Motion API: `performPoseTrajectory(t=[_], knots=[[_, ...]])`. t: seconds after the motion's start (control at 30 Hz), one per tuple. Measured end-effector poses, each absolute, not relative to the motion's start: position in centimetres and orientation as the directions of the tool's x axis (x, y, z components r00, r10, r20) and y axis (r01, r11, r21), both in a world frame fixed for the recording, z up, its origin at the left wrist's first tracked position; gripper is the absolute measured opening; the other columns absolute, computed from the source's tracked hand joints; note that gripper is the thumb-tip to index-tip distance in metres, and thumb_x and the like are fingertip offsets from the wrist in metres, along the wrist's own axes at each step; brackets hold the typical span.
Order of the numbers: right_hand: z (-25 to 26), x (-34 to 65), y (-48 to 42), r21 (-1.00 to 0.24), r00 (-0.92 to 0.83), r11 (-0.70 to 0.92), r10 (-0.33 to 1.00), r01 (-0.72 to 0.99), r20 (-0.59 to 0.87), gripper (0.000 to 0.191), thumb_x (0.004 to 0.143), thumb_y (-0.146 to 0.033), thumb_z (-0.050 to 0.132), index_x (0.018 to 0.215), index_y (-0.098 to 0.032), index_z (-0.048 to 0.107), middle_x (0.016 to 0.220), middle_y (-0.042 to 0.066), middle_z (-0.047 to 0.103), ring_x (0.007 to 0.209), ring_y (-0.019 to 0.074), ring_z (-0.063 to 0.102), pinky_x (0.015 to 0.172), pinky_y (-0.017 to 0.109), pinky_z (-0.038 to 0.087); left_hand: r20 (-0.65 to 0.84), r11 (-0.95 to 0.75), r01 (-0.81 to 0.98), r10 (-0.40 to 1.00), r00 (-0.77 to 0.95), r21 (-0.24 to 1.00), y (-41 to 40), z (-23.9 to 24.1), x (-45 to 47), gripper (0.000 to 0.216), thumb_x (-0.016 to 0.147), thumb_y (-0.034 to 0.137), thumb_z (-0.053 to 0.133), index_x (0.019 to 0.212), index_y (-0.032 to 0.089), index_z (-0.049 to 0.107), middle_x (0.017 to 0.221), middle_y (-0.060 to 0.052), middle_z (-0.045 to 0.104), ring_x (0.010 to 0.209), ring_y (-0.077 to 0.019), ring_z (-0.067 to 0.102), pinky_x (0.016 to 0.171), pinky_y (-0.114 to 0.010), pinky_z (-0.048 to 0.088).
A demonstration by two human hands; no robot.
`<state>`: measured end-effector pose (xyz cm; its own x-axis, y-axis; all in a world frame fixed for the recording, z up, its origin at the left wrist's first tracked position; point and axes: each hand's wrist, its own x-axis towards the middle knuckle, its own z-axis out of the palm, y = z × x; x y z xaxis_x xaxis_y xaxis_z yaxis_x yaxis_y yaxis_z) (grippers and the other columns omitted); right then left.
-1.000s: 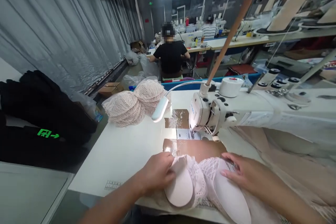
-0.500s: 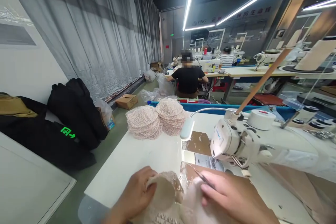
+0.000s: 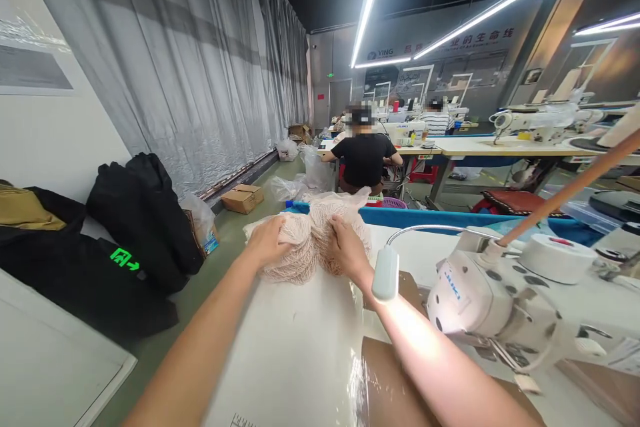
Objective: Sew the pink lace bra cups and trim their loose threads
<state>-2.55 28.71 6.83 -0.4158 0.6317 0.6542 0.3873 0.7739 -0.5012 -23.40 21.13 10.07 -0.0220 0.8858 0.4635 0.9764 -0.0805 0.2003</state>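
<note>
Two stacks of cream lace bra cups stand side by side at the far end of the white table. My left hand (image 3: 266,244) reaches over the left stack (image 3: 293,270), its fingers closed around the edge of the top lace cup (image 3: 296,229). My right hand (image 3: 349,248) is at the right stack (image 3: 327,257), fingers pinched on the lace of the upper piece (image 3: 325,217). Its fingertips are partly hidden, and I cannot make out any tool in it. Loose lace edging (image 3: 363,199) sticks up behind the right stack.
A JUKI sewing machine (image 3: 470,287) stands on the right, with a lamp (image 3: 386,273) close above my right forearm. Brown board (image 3: 385,373) lies under that arm. A blue cloth trough (image 3: 425,216) runs along the table's far edge. A co-worker (image 3: 363,153) sits beyond it.
Both hands have moved forward from the near table edge to the stacks. The lace piece held near me is now at the stacks. The pointed tool in my right hand no longer shows.
</note>
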Motion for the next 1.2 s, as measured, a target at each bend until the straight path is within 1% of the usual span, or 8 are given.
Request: performPoseTrajectory(t=[0.1, 0.23, 0.4, 0.53, 0.63, 0.8, 0.97, 1.2], knots=[[4.8, -1.2, 28.4, -0.509, -0.424, 0.738, 0.673, 0.444, 0.606, 0.041, 0.082, -0.01, 0.035, 0.119, -0.012, 0.053, 0.134, 0.019, 0.048, 0.128, 0.0344, 0.04, 0.102, 0.057, 0.033, 0.417, -0.087, 0.972, 0.909, -0.013, 0.219, 21.4, 7.4, -23.3, 0.076, 0.068, 0.045, 0.068, 0.132, 0.015, 0.04, 0.142, -0.017, 0.039, 0.131, -0.0322, 0.037, 0.106, -0.046, 0.034], [3.6, 3.6, 24.4, -0.496, -0.542, 0.764, 0.644, 0.413, 0.54, 0.045, 0.081, -0.012, 0.039, 0.123, -0.02, 0.052, 0.133, 0.011, 0.052, 0.124, 0.0274, 0.046, 0.1, 0.047, 0.039, 0.455, -0.082, 0.972, 0.89, -0.028, 0.221, 20.5, 7.5, -22.9, 0.079, 0.072, 0.051, 0.065, 0.137, 0.017, 0.034, 0.148, -0.015, 0.031, 0.137, -0.0314, 0.028, 0.111, -0.048, 0.027], [2.6, 15.6, 17.3, -0.468, -0.784, 0.747, 0.599, 0.472, 0.164, 0.039, 0.068, -0.004, 0.042, 0.09, -0.026, 0.065, 0.077, 0.0, 0.07, 0.072, 0.0184, 0.064, 0.064, 0.027, 0.049, 0.545, -0.133, 0.972, 0.838, 0.006, 0.194, 15.6, 5.3, -21.0, 0.059, 0.085, 0.047, 0.05, 0.135, 0.019, 0.038, 0.141, -0.013, 0.042, 0.132, -0.0269, 0.038, 0.109, -0.046, 0.031], [1.1, 26.7, 13.3, -0.366, -0.338, 0.405, 0.911, 0.838, 0.235, 0.025, 0.08, -0.019, 0.047, 0.097, -0.022, 0.064, 0.087, 0.005, 0.07, 0.075, 0.0216, 0.065, 0.065, 0.03, 0.048, 0.201, -0.227, 0.964, 0.959, 0.197, 0.141, 9.5, -1.2, -17.8, 0.056, 0.084, 0.045, 0.046, 0.135, 0.022, 0.044, 0.142, -0.011, 0.044, 0.133, -0.0322, 0.035, 0.107, -0.053, 0.03], [0.2, 32.8, 11.9, -0.235, 0.063, 0.012, 0.949, 0.972, 0.309, 0.035, 0.087, -0.032, 0.043, 0.114, -0.015, 0.058, 0.116, 0.015, 0.061, 0.088, 0.0272, 0.064, 0.067, 0.035, 0.047, 0.217, -0.275, 0.952, 0.945, 0.243, 0.131, 6.1, -4.5, -13.8, 0.054, 0.087, 0.039, 0.042, 0.139, 0.027, 0.037, 0.148, -0.006, 0.035, 0.138, -0.0313, 0.026, 0.11, -0.057, 0.022], [0.1, 36.0, 11.6, -0.183, 0.152, -0.109, 0.958, 0.977, 0.242, 0.027, 0.089, -0.029, 0.039, 0.092, -0.016, 0.063, 0.088, 0.012, 0.068, 0.077, 0.0266, 0.063, 0.062, 0.033, 0.042, 0.168, -0.488, 0.795, 0.872, 0.46, 0.361, 5.5, -2.0, -5.2, 0.046, 0.083, 0.04, 0.052, 0.129, 0.032, 0.051, 0.14, -0.004, 0.047, 0.133, -0.0304, 0.037, 0.108, -0.05, 0.033], [1.8, 37.7, 9.7, -0.324, 0.218, -0.073, 0.872, 0.943, 0.438, 0.031, 0.089, -0.034, 0.041, 0.105, -0.016, 0.06, 0.102, 0.011, 0.066, 0.091, 0.0253, 0.061, 0.07, 0.032, 0.042, -0.028, -0.396, 0.649, 0.84, 0.541, 0.65, 6.7, 3.0, 1.9, 0.04, 0.086, 0.04, 0.051, 0.126, 0.032, 0.053, 0.136, -0.003, 0.051, 0.127, -0.0237, 0.046, 0.105, -0.035, 0.041], [1.3, 41.4, 8.4, -0.195, 0.238, -0.2, 0.951, 0.96, 0.199, 0.026, 0.089, -0.037, 0.043, 0.087, -0.017, 0.059, 0.083, 0.008, 0.065, 0.072, 0.0215, 0.06, 0.052, 0.028, 0.028, -0.169, -0.223, 0.458, 0.724, 0.669, 0.86, 8.7, 3.1, 10.8, 0.041, 0.082, 0.042, 0.058, 0.118, 0.023, 0.06, 0.124, -0.01, 0.059, 0.107, -0.0256, 0.056, 0.096, -0.041, 0.045]])
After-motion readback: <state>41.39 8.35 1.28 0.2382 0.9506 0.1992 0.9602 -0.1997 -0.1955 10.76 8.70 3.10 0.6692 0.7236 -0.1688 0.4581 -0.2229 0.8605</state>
